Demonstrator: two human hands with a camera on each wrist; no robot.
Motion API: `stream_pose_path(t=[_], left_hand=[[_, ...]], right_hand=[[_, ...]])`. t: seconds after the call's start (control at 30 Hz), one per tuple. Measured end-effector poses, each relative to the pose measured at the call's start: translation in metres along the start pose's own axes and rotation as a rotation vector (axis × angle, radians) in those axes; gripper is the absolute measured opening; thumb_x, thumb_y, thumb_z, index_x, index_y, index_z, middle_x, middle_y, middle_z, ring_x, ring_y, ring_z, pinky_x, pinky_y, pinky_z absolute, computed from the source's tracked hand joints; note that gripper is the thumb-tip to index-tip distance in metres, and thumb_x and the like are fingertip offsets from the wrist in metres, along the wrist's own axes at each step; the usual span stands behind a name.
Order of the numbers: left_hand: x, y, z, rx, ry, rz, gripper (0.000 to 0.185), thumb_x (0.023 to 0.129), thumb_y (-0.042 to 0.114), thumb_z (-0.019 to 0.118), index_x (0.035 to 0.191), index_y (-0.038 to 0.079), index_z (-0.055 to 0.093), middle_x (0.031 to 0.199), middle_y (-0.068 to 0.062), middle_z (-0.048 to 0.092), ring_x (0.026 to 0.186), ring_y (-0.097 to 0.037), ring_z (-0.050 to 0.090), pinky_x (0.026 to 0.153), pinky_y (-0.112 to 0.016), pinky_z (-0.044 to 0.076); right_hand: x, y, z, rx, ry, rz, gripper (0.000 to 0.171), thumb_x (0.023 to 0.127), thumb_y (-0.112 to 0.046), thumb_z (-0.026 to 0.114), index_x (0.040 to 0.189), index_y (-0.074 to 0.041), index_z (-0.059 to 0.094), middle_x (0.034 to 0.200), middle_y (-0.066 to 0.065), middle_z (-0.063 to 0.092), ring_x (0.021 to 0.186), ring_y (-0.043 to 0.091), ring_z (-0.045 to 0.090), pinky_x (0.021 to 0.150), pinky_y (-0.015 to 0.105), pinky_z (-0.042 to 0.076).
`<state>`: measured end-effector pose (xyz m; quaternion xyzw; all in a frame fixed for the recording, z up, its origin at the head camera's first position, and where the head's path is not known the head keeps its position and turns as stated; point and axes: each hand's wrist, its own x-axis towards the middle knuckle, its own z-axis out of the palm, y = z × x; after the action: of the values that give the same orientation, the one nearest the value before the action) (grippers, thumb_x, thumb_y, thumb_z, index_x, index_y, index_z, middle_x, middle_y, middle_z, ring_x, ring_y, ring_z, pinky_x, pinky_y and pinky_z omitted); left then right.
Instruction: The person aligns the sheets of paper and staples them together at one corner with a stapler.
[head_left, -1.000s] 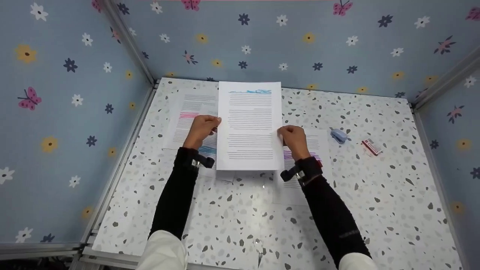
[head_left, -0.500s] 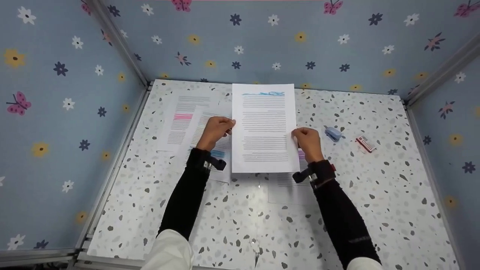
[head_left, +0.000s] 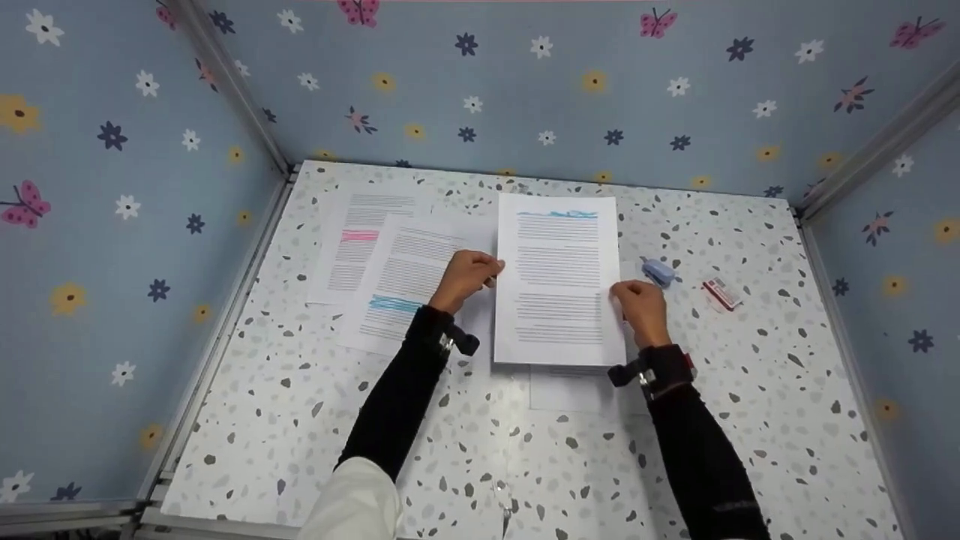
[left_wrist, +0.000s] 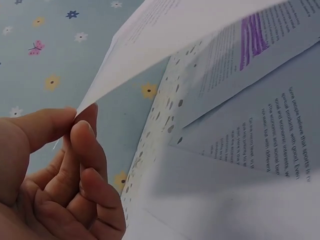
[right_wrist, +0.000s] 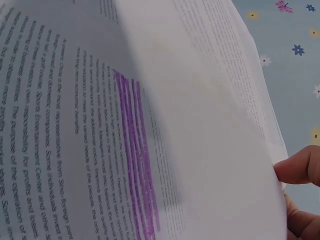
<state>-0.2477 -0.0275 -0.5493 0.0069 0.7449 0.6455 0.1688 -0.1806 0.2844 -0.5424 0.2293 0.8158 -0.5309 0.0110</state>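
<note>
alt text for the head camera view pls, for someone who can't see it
Two hands, left hand and right hand, hold a printed sheet by its side edges above a speckled table. More printed pages lie to the left, and a small blue stapler to the right.

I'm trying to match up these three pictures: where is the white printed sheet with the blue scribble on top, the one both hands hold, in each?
Head: white printed sheet, centre, between both hands.
Left wrist: its underside across the top, pinched at the corner.
Right wrist: its pale underside fills the middle.
Shared landmark: purple-highlighted page beneath.
</note>
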Motion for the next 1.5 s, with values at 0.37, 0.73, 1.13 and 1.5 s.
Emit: stream_pose_path(t=[0.37,0.73,1.13,1.5], left_hand=[[0.005,-0.021,0.037,0.100,-0.022,-0.024,0.017,0.096,0.018,0.070,0.092,0.002,0.072,0.082,-0.005,0.068,0.072,-0.020,0.064,0.065,-0.031,0.045],[0.002,-0.039,0.059,0.303,-0.004,-0.059,0.019,0.095,0.022,0.073,0.092,0.003,0.076,0.081,-0.010,0.073,0.071,-0.021,0.065,0.060,-0.027,0.043],[-0.003,-0.040,0.075,0.457,0.020,-0.043,0.017,0.089,0.020,0.078,0.091,0.005,0.071,0.080,-0.004,0.071,0.073,-0.018,0.063,0.065,-0.027,0.045],[-0.005,-0.042,0.082,0.573,0.024,-0.061,0.021,0.088,0.029,0.078,0.092,0.012,0.067,0.078,0.000,0.070,0.076,-0.019,0.062,0.065,-0.031,0.043]], right_hand=[[-0.006,0.036,-0.020,-0.067,0.018,0.052,0.033,0.093,-0.024,0.062,0.112,0.000,0.074,0.094,0.008,0.065,0.069,0.016,0.055,0.063,0.028,0.045],[-0.012,0.062,-0.029,-0.095,0.031,0.005,0.030,0.093,-0.023,0.064,0.105,0.002,0.075,0.090,0.011,0.068,0.073,0.020,0.055,0.066,0.030,0.044],[-0.015,0.073,-0.034,-0.175,0.035,0.025,0.031,0.092,-0.025,0.063,0.105,0.001,0.075,0.115,0.017,0.071,0.085,0.024,0.059,0.071,0.030,0.045],[-0.022,0.079,-0.040,-0.252,0.013,0.063,0.033,0.094,-0.027,0.062,0.112,-0.002,0.074,0.106,0.014,0.071,0.080,0.023,0.060,0.067,0.031,0.046]])
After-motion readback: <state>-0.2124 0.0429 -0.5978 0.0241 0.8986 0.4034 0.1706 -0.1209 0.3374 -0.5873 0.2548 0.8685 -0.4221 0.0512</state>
